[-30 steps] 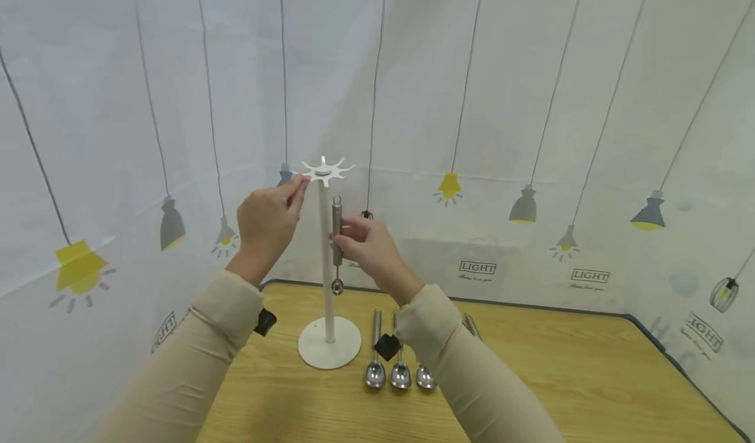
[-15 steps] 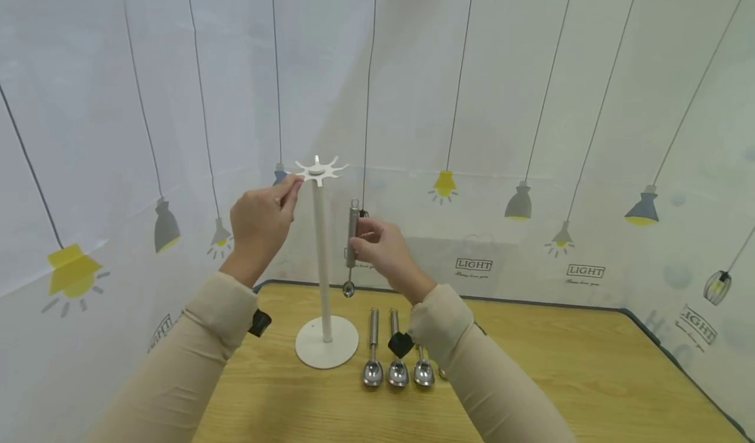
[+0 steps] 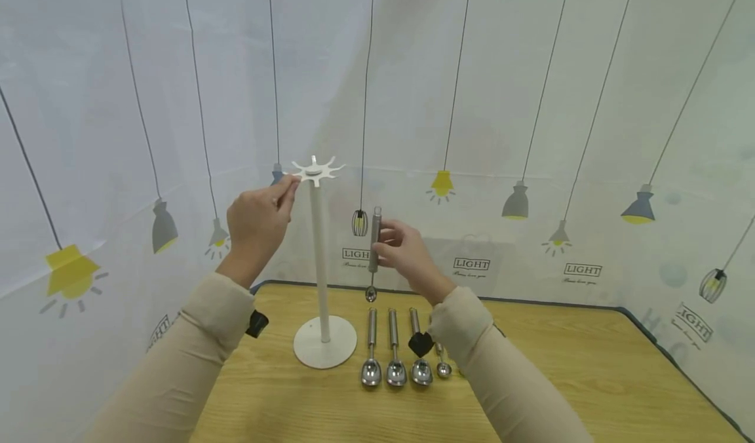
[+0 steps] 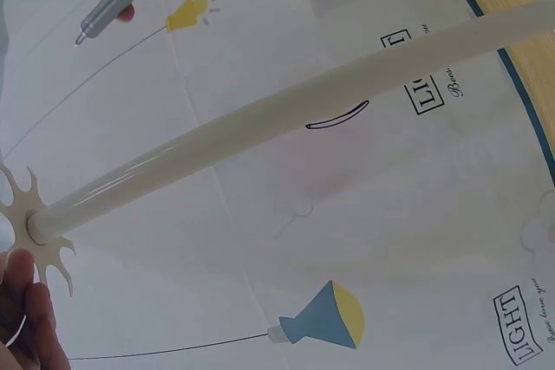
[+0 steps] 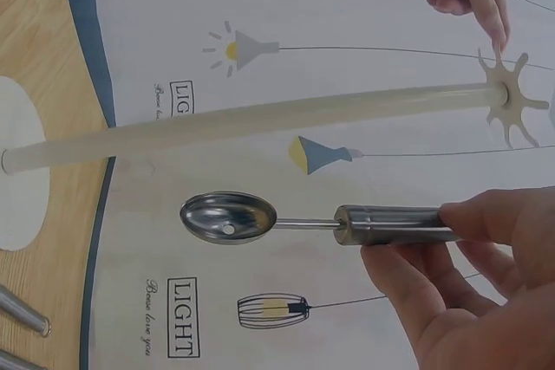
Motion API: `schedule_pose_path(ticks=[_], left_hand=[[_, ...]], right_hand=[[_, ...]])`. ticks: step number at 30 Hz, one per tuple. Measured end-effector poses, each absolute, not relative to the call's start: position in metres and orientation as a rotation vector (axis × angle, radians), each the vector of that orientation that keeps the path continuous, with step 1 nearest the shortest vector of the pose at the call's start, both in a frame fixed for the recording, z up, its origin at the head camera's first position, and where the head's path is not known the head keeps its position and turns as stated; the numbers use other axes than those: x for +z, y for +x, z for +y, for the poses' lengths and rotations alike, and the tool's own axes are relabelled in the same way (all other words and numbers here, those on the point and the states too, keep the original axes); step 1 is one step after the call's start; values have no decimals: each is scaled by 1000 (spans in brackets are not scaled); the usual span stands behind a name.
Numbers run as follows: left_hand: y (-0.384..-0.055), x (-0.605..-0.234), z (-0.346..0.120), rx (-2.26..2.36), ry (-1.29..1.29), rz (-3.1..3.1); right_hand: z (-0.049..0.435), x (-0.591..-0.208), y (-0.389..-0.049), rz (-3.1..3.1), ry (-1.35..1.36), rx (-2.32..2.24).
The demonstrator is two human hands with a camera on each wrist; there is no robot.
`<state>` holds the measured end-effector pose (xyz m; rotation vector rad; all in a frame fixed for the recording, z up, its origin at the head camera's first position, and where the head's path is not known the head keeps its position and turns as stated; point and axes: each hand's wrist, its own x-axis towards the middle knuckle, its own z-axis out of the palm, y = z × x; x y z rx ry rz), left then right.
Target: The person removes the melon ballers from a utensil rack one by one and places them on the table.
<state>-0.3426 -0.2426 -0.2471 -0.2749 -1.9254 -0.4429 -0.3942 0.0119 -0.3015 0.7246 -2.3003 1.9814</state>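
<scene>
My right hand [image 3: 407,254] holds a small steel melon baller [image 3: 375,243] upright by its handle, loop end up and scoop down. Close up in the right wrist view, its oval scoop [image 5: 227,217] has a small hole, and thumb and fingers pinch the cylindrical handle [image 5: 395,225]. It hangs in the air to the right of a white utensil stand [image 3: 320,259], apart from it. At the stand's top, my left hand [image 3: 257,227] pinches one curved arm of the star-shaped hook ring [image 3: 314,170]. The stand is upright on its round base [image 3: 325,351].
Several steel scoops lie in a row on the wooden table right of the base, among them a larger scoop [image 3: 371,372] and a smaller one [image 3: 444,369]. My right sleeve [image 3: 501,364] covers part of the row. A lamp-printed curtain [image 3: 531,135] stands behind the table.
My right hand has carried the melon baller rightward, from close beside the pole to well clear of it. The left hand keeps its pinch on the ring. More of the scoops show now.
</scene>
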Motion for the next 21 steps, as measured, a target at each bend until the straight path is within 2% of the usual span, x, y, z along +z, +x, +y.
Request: schedule_pose_path(ticks=[21], left_hand=[[-343, -248, -243, -440, -295, -1913]], right_hand=[[72, -328, -424, -2464, 487, 1835]])
